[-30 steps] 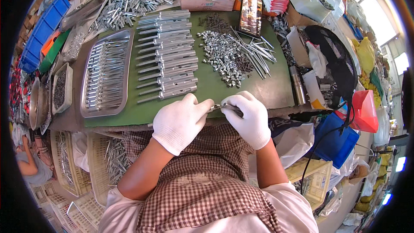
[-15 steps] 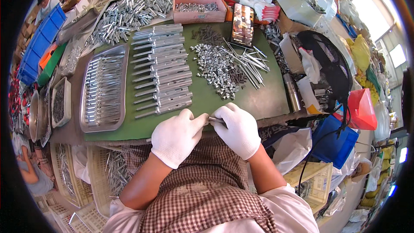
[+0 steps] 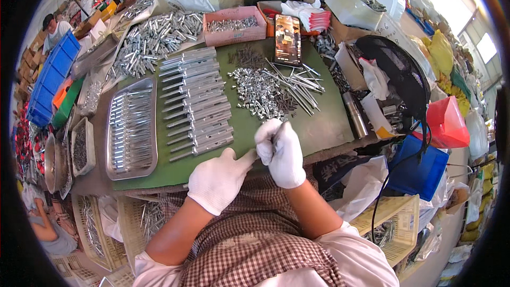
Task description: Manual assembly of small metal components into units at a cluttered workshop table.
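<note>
My right hand has turned upright near the silver bits, fingers curled, beside my left hand; I can't tell what either pinches. Work seems mid-step.

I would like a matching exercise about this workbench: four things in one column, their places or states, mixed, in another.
1. Pink rectangular box
2. Silver rounded metal tray
3. Black rectangular phone
4. White-gloved left hand

A. Screen lit
B. Forefinger pointing towards the white-gloved right hand
C. Holds heaped small metal pieces
D. Left of the lined-up silver metal tubes

Right pairs: 1-C, 2-D, 3-A, 4-B.
</note>
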The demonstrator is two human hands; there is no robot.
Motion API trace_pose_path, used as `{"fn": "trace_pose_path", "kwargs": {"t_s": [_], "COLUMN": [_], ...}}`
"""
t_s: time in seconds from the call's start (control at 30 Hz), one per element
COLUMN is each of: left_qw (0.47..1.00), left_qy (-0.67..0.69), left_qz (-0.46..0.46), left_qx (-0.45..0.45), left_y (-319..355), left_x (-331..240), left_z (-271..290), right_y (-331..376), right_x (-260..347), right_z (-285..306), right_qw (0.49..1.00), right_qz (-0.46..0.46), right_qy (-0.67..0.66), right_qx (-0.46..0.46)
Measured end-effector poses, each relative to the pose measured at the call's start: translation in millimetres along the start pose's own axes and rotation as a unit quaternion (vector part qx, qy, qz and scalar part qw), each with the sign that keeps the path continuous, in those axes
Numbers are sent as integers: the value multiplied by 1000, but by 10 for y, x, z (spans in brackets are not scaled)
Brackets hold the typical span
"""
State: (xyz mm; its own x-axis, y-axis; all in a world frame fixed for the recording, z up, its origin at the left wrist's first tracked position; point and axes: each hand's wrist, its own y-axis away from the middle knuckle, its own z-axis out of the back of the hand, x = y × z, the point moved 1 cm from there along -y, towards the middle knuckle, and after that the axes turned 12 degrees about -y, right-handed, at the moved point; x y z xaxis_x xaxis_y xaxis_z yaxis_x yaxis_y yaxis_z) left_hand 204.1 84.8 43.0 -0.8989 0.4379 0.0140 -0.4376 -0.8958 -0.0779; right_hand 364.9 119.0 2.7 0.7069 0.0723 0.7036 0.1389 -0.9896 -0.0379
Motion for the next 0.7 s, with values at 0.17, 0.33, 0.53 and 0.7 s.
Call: {"fn": "trace_pose_path", "kwargs": {"t_s": [0.17,0.33,0.53,0.7], "left_qw": [1000,1000,1000,995], "left_qy": [14,-9,-21,-65], "left_qz": [4,1,-19,-73], "left_qx": [4,11,-1,-14], "left_y": [9,15,-34,-173], "left_x": [6,-5,-38,-154], "left_z": [3,-8,63,-61], "right_y": [-85,-33,61,-13], "right_x": [-77,-110,-97,-42], "right_z": [-59,-120,-100,-17], "right_qw": [976,996,998,992], "right_qz": [36,71,52,42], "right_qy": [-213,-53,31,26], "right_qx": [3,-21,-29,-118]}}
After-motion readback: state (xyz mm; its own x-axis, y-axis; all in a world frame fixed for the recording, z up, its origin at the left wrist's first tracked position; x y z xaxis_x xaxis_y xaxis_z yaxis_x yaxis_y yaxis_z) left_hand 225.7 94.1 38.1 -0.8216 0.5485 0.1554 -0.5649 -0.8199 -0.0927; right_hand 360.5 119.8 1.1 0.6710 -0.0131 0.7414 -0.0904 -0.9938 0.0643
